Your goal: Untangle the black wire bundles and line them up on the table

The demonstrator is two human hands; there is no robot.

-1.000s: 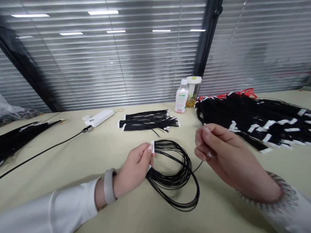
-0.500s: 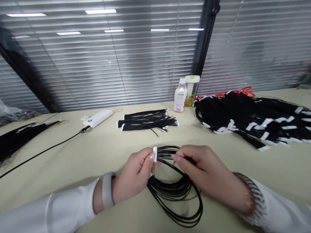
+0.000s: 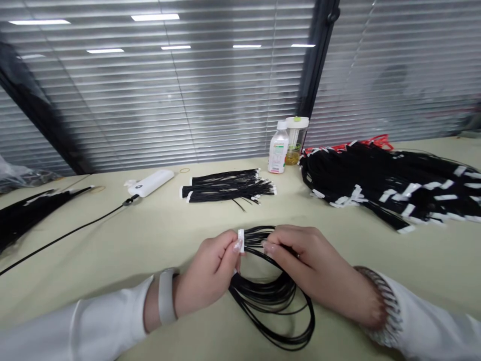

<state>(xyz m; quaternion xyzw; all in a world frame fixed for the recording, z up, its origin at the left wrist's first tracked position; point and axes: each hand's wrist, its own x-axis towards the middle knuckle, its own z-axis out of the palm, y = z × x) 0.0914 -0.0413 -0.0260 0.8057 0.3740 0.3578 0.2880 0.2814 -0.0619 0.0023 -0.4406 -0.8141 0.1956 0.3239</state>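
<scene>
A coiled bundle of thin black wires (image 3: 276, 313) with a white connector (image 3: 241, 240) lies on the pale green table (image 3: 150, 235) in front of me. My left hand (image 3: 208, 273) pinches the white connector between thumb and fingers. My right hand (image 3: 308, 265) is closed over the wires just right of the connector, fingertips on the strands. Both sleeves are white; a grey band sits on my left wrist.
Behind the coil lies a flat stack of black wire bundles (image 3: 229, 186). A large heap of black harnesses (image 3: 391, 185) fills the right. A white power bank (image 3: 151, 182) with a black cable, a bottle (image 3: 278, 152) and a jar (image 3: 295, 140) stand further back. More black wires (image 3: 22, 215) lie at left.
My right hand came down from mid-air at the right onto the wires beside the connector. The left hand kept its grip and shifted slightly.
</scene>
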